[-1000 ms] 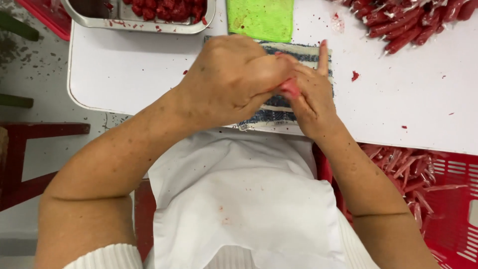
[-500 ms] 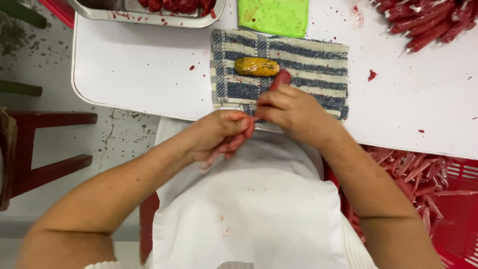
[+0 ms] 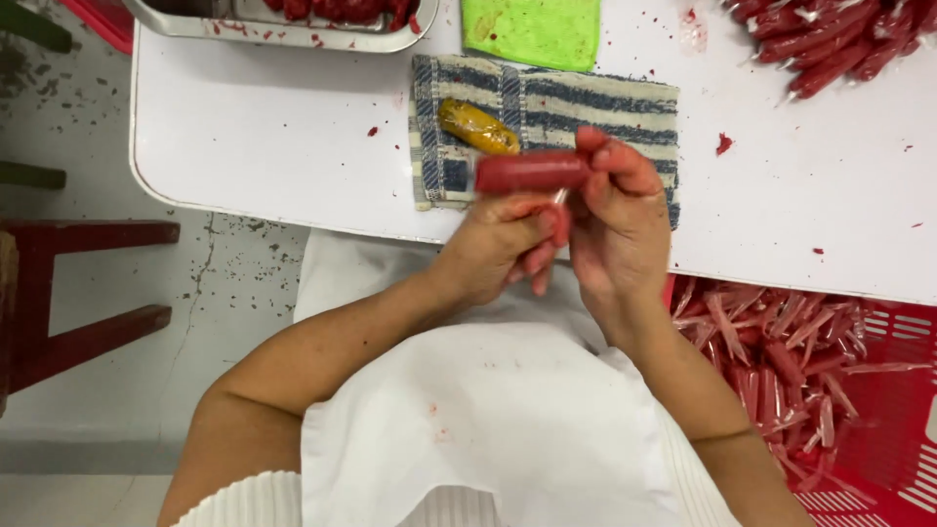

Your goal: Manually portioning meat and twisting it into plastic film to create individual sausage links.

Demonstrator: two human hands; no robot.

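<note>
one white worktop [image 3: 293,127] carries most of it, w/ one red basket [image 3: 878,420] low at the right holding a heap of clear peeled casings, too many to count. far left sits one metal tray [image 3: 244,29] w/ red pieces, only partly in view; far right a pile of red sausages [image 3: 830,44], approx a dozen showing, rest cut off. one striped cloth [image 3: 586,102] lies near the worktop's near edge, one green sponge cloth [image 3: 532,29] just beyond it, one small yellow-handled tool [image 3: 476,125] on the cloth. above the cloth's near edge one red sausage [image 3: 532,171] is held level: right hand [image 3: 620,229] grasping its right end, left hand [image 3: 508,244] closed on what looks like a strip of casing under it. to do it well imo: keep the pinch firm, pull the skin along the length, work over the cloth so bits land there.
</note>
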